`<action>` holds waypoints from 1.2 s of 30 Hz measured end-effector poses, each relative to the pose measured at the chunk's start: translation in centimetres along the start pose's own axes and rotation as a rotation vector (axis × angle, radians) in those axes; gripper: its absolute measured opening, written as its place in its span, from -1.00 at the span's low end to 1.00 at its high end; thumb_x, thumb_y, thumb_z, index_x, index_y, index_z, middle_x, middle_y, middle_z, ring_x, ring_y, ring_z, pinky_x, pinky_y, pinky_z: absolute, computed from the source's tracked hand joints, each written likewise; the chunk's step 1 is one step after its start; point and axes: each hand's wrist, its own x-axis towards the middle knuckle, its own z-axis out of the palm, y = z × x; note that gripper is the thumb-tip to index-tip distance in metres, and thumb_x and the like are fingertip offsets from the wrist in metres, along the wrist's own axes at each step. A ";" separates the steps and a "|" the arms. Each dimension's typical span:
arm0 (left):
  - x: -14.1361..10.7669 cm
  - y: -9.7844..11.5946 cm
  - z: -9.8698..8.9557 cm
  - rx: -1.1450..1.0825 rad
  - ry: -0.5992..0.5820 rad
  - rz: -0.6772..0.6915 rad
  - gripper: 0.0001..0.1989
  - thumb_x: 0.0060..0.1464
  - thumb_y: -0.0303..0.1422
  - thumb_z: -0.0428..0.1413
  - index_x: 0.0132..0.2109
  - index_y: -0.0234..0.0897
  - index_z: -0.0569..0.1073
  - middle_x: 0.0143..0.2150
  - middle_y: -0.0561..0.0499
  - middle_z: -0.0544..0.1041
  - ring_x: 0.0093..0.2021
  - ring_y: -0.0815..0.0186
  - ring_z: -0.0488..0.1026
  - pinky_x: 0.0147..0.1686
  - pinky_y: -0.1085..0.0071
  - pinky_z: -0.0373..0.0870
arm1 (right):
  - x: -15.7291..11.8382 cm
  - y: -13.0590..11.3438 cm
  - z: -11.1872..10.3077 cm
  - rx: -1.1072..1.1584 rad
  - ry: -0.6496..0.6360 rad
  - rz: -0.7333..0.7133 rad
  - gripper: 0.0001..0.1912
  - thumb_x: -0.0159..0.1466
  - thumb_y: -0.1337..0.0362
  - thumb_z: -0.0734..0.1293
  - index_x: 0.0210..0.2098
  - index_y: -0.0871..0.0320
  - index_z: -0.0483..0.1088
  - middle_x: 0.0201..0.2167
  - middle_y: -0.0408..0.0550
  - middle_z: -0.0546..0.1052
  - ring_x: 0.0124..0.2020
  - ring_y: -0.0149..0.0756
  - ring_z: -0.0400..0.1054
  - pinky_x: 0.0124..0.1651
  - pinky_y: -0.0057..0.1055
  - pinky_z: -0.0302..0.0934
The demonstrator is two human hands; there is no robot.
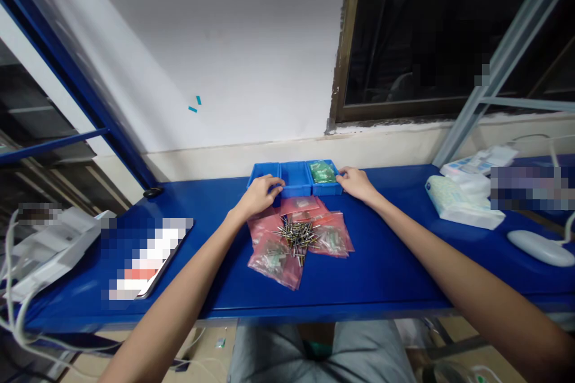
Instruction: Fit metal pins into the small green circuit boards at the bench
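Observation:
Three blue bins stand side by side at the back of the blue table: a left bin (pixel 266 171), a middle bin (pixel 295 175) and a right bin (pixel 326 189) holding green packets (pixel 322 172). My left hand (pixel 263 192) is at the front of the left and middle bins, its fingers curled over their edges. At the right bin's right side, my right hand (pixel 356 182) touches the wall with bent fingers. In front of the bins lies a pile of metal screw-like parts (pixel 297 233) on pink plastic bags (pixel 274 260), some with small items inside.
A phone (pixel 155 260) lies on the table (pixel 381 275) at the left, near white devices with cables (pixel 58 248). Towards the right are a tissue pack (pixel 462 202) and a white mouse (pixel 540 248). A wall (pixel 251 60) rises behind the bins.

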 end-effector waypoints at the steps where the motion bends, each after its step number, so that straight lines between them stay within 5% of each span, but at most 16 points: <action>1: -0.2 0.2 0.1 0.009 0.011 0.011 -0.74 0.26 -0.36 -0.01 -0.06 -0.27 0.55 -0.14 -0.10 0.59 -0.13 0.18 0.49 -0.05 0.24 0.38 | -0.1 0.0 0.0 0.018 -0.005 0.008 -0.65 0.29 0.30 0.29 0.02 0.31 0.49 -0.26 0.11 0.63 -0.26 -0.19 0.52 -0.15 -0.43 0.28; 7: -0.5 0.7 0.2 0.031 0.023 0.046 -0.75 0.30 -0.36 -0.02 -0.04 -0.27 0.53 -0.14 -0.10 0.57 -0.12 0.18 0.47 -0.03 0.23 0.37 | -0.5 0.1 -0.1 0.131 -0.045 0.040 -0.59 0.33 0.26 0.25 0.10 0.29 0.45 -0.16 0.09 0.63 -0.60 -0.37 0.44 -0.38 -0.45 0.30; 21: -0.6 0.9 0.5 0.045 0.022 0.008 -0.73 0.33 -0.34 -0.05 -0.06 -0.26 0.55 -0.18 -0.10 0.56 -0.17 0.22 0.49 -0.11 0.32 0.37 | -0.4 0.6 0.5 0.190 -0.004 0.016 -0.57 0.34 0.30 0.24 0.15 0.30 0.45 -0.17 0.05 0.65 -0.55 -0.35 0.49 -0.24 -0.47 0.35; 27: -0.8 1.4 0.2 0.050 0.019 0.000 -0.72 0.31 -0.34 -0.01 -0.02 -0.26 0.57 -0.15 -0.10 0.56 -0.14 0.20 0.47 -0.05 0.28 0.36 | -0.3 0.4 1.1 0.146 0.070 0.008 -0.62 0.32 0.34 0.23 0.05 0.28 0.53 -0.14 0.11 0.64 -0.28 -0.23 0.57 -0.09 -0.47 0.33; 32: -1.1 2.0 0.2 0.046 0.238 -0.086 -0.70 0.27 -0.32 0.01 -0.03 -0.23 0.61 -0.16 -0.09 0.49 -0.12 0.19 0.42 0.02 0.17 0.38 | -0.5 0.4 0.6 0.124 0.142 0.001 -0.66 0.27 0.34 0.26 -0.05 0.27 0.57 -0.10 0.12 0.63 0.01 -0.14 0.50 0.08 -0.42 0.28; 36: -0.8 3.9 0.3 -0.073 0.333 -0.068 -0.68 0.27 -0.27 0.03 0.07 -0.22 0.55 -0.11 -0.09 0.46 -0.10 0.20 0.42 0.02 0.17 0.41 | -0.7 0.0 -1.4 0.129 0.197 -0.004 -0.65 0.26 0.31 0.26 -0.06 0.27 0.57 -0.12 0.13 0.63 0.02 -0.12 0.49 0.09 -0.36 0.31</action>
